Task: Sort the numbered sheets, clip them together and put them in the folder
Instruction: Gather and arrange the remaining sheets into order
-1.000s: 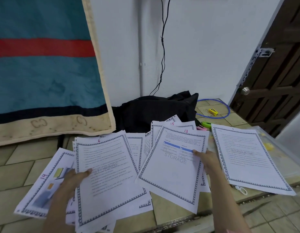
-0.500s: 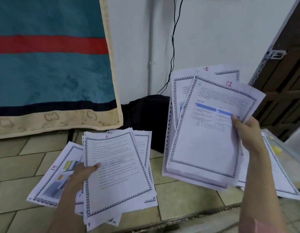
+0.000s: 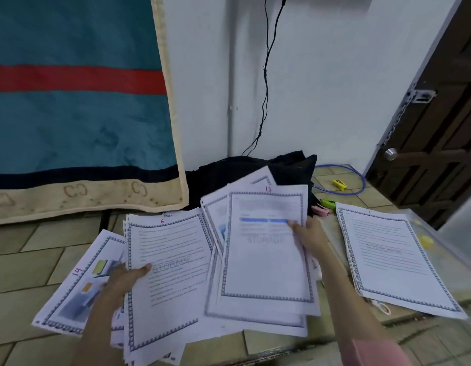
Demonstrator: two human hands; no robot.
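Note:
Bordered white sheets with pink handwritten numbers are spread over a tiled floor. My left hand [image 3: 123, 280] grips a loose stack topped by the sheet marked 6 [image 3: 173, 262], thumb lying on it. A sheet marked 14 [image 3: 70, 294] juts out to its left. My right hand [image 3: 309, 235] grips a second stack, its top sheet [image 3: 266, 260] marked 12 or 13 and blurred. Farther right, the sheet marked 1 [image 3: 390, 260] lies on a clear plastic folder [image 3: 424, 241].
A black bag [image 3: 245, 173] slumps against the white wall behind the sheets. Pink and green clips [image 3: 324, 206] lie beside it, with a yellow item [image 3: 339, 184] and a blue cable loop behind. A teal and red blanket [image 3: 76, 101] hangs left; a dark wooden door [image 3: 440, 128] stands right.
My right hand lifted its stack up in front of the wall, then brought it back down low beside the left stack. The left hand and its stack stayed in place.

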